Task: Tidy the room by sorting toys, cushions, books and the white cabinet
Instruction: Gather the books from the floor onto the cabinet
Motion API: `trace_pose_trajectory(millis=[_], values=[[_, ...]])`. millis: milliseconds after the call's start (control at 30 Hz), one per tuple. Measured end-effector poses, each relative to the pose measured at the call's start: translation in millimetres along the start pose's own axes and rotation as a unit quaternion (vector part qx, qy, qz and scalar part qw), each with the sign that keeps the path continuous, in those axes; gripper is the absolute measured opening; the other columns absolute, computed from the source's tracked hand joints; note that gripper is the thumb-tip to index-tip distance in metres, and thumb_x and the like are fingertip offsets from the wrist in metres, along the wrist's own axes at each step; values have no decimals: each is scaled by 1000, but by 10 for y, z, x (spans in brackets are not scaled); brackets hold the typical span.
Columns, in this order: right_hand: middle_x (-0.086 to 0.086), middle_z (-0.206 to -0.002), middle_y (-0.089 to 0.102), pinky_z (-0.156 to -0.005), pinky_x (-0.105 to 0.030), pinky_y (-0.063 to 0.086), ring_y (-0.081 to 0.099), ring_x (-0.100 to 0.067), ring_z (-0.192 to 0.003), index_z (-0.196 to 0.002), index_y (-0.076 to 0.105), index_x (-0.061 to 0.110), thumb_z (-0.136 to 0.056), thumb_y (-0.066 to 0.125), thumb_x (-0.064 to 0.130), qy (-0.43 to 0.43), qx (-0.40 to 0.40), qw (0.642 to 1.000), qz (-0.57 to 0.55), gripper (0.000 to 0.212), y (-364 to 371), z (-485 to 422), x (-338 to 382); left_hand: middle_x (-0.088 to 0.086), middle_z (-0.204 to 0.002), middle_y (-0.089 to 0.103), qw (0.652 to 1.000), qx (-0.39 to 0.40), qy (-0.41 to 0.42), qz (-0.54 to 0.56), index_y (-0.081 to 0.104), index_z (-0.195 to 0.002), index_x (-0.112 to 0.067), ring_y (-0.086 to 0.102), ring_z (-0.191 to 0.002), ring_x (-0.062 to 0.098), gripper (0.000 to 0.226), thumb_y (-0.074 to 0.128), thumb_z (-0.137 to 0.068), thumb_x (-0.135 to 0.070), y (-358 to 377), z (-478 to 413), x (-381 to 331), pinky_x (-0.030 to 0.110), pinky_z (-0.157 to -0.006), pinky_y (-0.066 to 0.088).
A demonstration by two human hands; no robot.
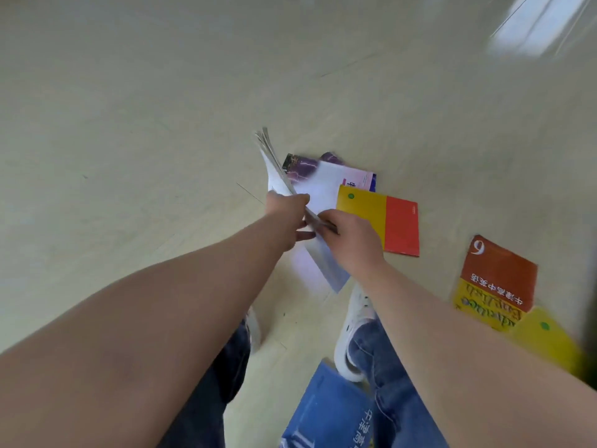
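Both my hands hold a thin stack of books point(274, 169) edge-on above the floor. My left hand point(287, 218) grips its left side and my right hand point(350, 240) pinches its near edge. Under the stack on the floor lies a white and purple book point(329, 179). A yellow and red book point(387, 218) lies just right of my right hand. Farther right lies an orange and yellow book point(494, 282) marked 6, with a yellow book point(549, 341) partly under my right arm. A blue book point(326, 412) lies by my feet.
Pale wooden floor point(129, 124) spreads to the left and far side. My legs in blue jeans and white shoes point(353, 328) stand at the bottom of the view. A bright window reflection point(536, 24) shines on the floor at the top right.
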State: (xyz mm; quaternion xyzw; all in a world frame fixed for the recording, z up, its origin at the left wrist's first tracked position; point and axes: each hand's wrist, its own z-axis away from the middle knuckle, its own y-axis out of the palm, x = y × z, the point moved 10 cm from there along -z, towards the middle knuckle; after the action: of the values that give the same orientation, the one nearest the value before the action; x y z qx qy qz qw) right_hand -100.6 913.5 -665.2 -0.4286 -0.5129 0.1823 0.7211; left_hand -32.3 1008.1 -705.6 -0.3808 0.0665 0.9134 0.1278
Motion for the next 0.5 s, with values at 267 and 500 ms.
trace_pose_trajectory(millis=[267,500], values=[[-12,-97,52,-74,-27,31,45,-22,-88,-75,49,12,-101,31,27,179,97,967,-150,35,360,-621,-724,10,-102,63,973,-59,127,-182,57,-120,-13,61,-88,31,47,35,-83,5,157,-874,-382,34,-69,50],[-17,-139,45,-104,-43,34,44,-34,-126,-138,37,5,-95,42,46,482,5,802,-354,60,749,-985,-2036,2,-78,63,967,69,170,-176,65,-84,-25,54,-73,22,30,52,-86,1,554,-1596,-495,34,-73,44]])
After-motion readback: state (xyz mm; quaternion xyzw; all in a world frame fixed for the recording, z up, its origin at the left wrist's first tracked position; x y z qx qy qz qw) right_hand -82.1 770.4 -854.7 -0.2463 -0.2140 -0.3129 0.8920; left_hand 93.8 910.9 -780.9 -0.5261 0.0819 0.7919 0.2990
